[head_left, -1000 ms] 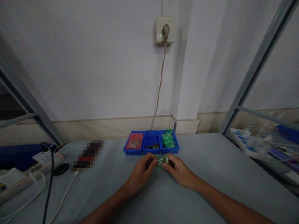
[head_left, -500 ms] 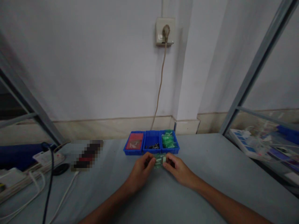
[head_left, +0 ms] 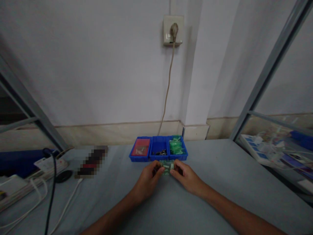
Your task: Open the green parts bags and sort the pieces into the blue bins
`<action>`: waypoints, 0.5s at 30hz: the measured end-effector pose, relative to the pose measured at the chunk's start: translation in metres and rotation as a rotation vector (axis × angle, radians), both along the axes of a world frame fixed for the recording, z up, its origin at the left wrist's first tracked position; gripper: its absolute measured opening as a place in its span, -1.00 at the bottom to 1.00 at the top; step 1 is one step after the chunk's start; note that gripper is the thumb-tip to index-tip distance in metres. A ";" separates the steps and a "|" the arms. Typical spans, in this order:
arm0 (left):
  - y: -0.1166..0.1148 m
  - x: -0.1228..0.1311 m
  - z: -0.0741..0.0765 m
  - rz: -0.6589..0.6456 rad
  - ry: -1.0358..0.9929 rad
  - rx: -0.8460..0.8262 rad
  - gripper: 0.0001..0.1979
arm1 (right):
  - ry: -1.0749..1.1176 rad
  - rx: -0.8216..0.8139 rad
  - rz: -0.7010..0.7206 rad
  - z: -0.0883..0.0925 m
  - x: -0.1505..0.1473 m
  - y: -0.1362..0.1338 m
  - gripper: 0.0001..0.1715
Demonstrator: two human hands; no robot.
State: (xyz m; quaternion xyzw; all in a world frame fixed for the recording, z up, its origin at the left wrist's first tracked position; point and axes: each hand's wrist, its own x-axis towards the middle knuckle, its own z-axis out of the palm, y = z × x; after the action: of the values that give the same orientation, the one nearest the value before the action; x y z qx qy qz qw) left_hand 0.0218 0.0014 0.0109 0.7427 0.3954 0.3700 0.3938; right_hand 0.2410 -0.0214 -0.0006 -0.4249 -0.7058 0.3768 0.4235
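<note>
A small clear green plastic bag (head_left: 167, 166) with pale little pieces in it is stretched between my two hands, just in front of the blue bins. My left hand (head_left: 148, 176) pinches its left edge between thumb and fingers. On the other edge, my right hand (head_left: 184, 174) grips the bag the same way. Behind them stand three blue bins side by side: the left bin (head_left: 139, 159) holds a red bag with pale pieces, the middle bin (head_left: 158, 142) small dark and shiny parts, the right bin (head_left: 185, 153) several green bags.
The grey table (head_left: 215, 173) reaches back to the wall. At left lie a pixelated object (head_left: 91, 162), a black round item (head_left: 64, 176), cables and a power strip (head_left: 24, 192). At right, another power strip (head_left: 256, 151) sits beyond a metal post (head_left: 269, 68).
My left thumb has shifted slightly on the bag, and the pieces inside lie at a different angle. Both hands keep their hold in nearly the same place.
</note>
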 end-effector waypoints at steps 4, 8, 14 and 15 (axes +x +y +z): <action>0.000 -0.001 0.002 0.003 0.007 0.017 -0.68 | -0.019 -0.030 -0.018 -0.003 -0.002 -0.001 -0.59; -0.001 -0.001 0.004 -0.015 0.024 0.025 -0.68 | 0.022 -0.040 -0.011 -0.005 -0.004 -0.002 -0.62; -0.003 0.001 0.003 -0.012 0.024 0.003 -0.68 | 0.047 -0.023 0.015 0.000 -0.003 -0.002 -0.56; -0.003 0.001 0.003 -0.012 0.019 0.009 -0.68 | 0.048 -0.023 0.013 0.001 -0.003 -0.002 -0.55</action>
State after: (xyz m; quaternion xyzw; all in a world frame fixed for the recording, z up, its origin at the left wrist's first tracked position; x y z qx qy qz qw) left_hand 0.0232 -0.0015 0.0141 0.7502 0.3933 0.3622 0.3889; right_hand 0.2384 -0.0231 0.0004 -0.4159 -0.6939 0.3975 0.4330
